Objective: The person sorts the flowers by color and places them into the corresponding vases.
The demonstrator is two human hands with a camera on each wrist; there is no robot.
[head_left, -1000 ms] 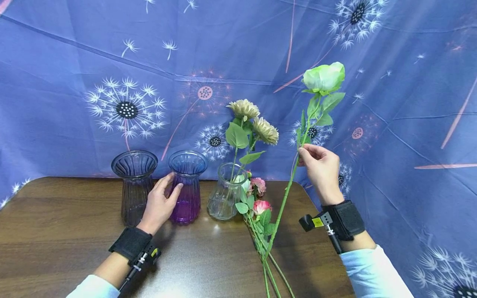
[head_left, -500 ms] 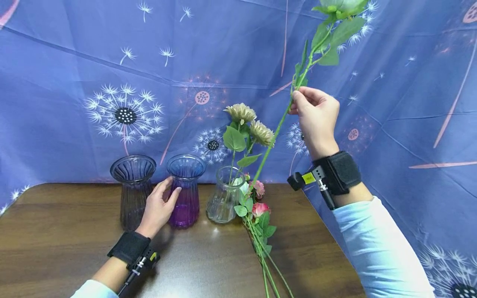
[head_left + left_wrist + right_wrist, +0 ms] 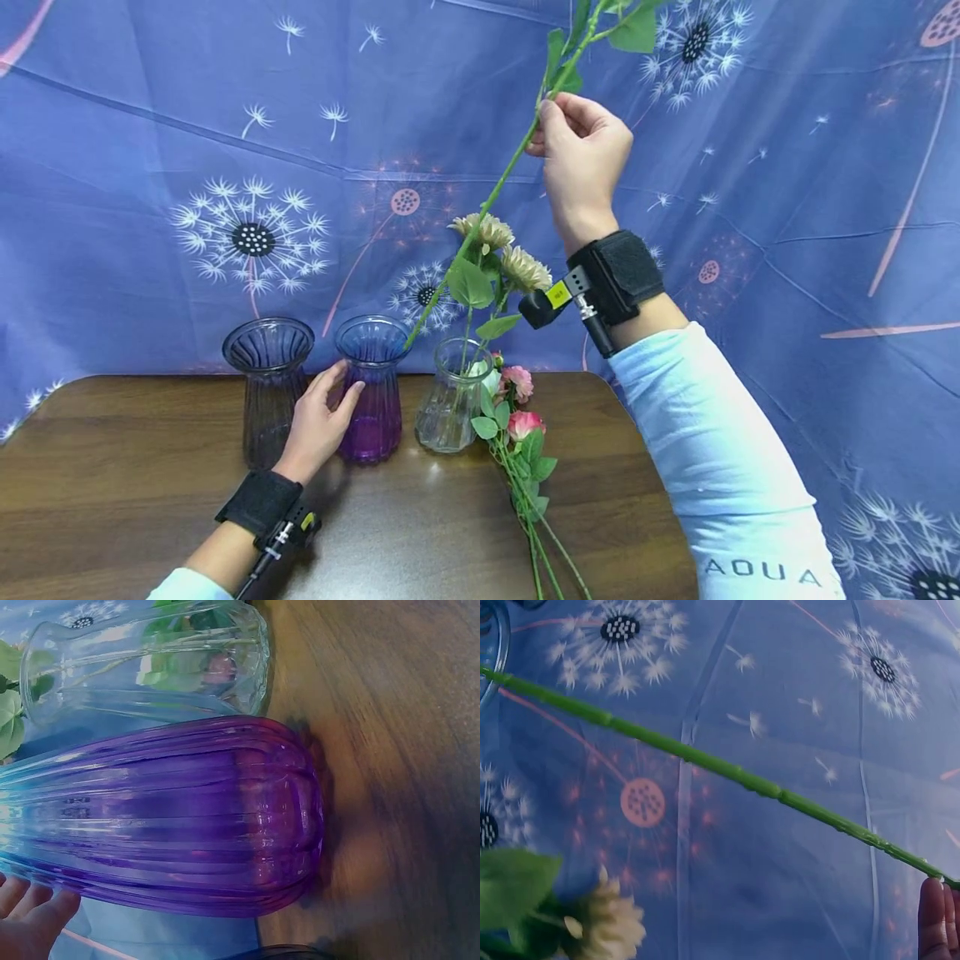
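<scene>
while the long green flower stem [image 3: 480,212] is pinched high by the right hand [image 3: 581,154], its lower tip is seen just above the mouth of the purple ribbed vase [image 3: 371,387], not yet inside. that vase is steadied by the left hand [image 3: 318,421], fingers relaxed against its side. judged stage: insertion pending; pink roses [image 3: 521,417] left lying on the wooden table [image 3: 112,467]. left wrist view alone shows the vase's ribbing [image 3: 165,817] close; right wrist view alone shows fingertips [image 3: 937,919] on the stem's end.
</scene>
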